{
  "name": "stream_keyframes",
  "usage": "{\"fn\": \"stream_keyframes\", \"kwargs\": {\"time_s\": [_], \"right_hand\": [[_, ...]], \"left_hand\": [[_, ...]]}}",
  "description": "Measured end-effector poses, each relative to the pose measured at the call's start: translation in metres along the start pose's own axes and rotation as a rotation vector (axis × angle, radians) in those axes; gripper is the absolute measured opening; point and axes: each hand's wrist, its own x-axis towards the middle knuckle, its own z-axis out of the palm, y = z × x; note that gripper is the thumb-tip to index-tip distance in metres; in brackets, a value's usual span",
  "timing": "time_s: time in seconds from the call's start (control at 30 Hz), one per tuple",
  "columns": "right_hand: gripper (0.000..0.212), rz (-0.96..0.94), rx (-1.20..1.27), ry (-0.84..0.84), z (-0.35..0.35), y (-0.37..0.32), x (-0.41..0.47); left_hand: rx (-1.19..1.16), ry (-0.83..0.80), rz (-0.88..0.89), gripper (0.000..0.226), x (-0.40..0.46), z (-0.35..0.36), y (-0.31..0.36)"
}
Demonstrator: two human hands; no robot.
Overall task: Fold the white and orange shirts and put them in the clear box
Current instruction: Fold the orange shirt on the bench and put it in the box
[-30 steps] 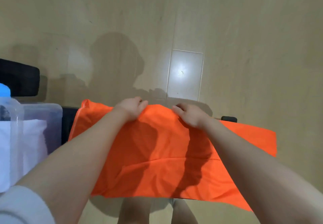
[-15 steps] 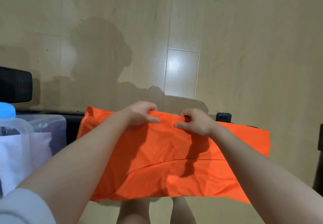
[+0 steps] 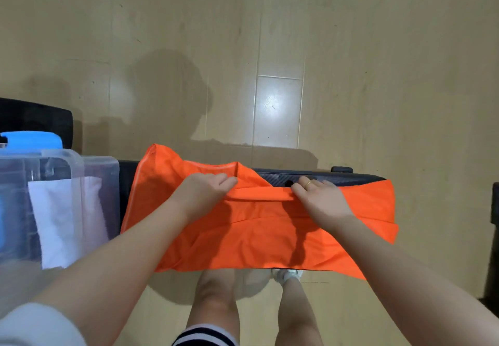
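Since half a second ago the far edge of the orange shirt point(image 3: 259, 232) has been drawn back toward the person, baring a strip of the dark table point(image 3: 318, 178) beyond it. The left hand point(image 3: 205, 192) and right hand point(image 3: 316, 199) each pinch that rolled edge with curled fingers, close together at the shirt's middle. The shirt overhangs the table's near edge. Left of the shirt stands the clear box point(image 3: 100, 172), holding the white shirt point(image 3: 58, 221). Beyond the table lies bare wood floor point(image 3: 270, 48).
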Motion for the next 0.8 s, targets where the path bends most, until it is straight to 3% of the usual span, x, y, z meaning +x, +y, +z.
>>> {"fn": "stream_keyframes", "kwargs": {"time_s": [0.13,0.2,0.3,0.43,0.5,0.6,0.63,0.73,0.8], "right_hand": [[0.023,-0.011,-0.047,0.050,0.028,-0.007,-0.023],[0.024,0.023,-0.076,0.054,0.043,-0.008,-0.028],[0.022,0.092,-0.070,0.069,0.055,-0.001,-0.029],[0.017,0.151,-0.012,0.129,0.046,0.011,-0.028],[0.015,0.161,0.028,0.164,0.038,0.012,-0.022],[0.005,0.174,0.058,0.206,0.034,0.017,-0.016],[0.011,0.179,0.077,0.199,0.035,0.020,-0.015],[0.018,0.188,0.113,0.215,0.037,0.030,-0.019],[0.010,0.148,0.107,0.252,0.039,0.034,-0.025]], "left_hand": [[0.103,0.021,-0.101,0.030,-0.023,0.025,0.029],[0.069,-0.048,-0.311,0.032,-0.031,0.041,0.042],[-0.172,-0.155,-0.611,0.053,-0.031,0.049,0.061],[-0.379,0.031,-0.743,0.061,-0.019,0.037,0.070],[-0.401,0.110,-0.819,0.057,-0.005,0.032,0.068],[-0.386,-0.001,-0.878,0.035,0.020,0.028,0.056],[-0.455,0.017,-0.881,0.030,0.027,0.026,0.051],[-0.828,0.322,-0.942,0.023,0.034,0.011,0.040],[-0.907,0.488,-1.033,0.025,0.031,0.006,0.031]]}}
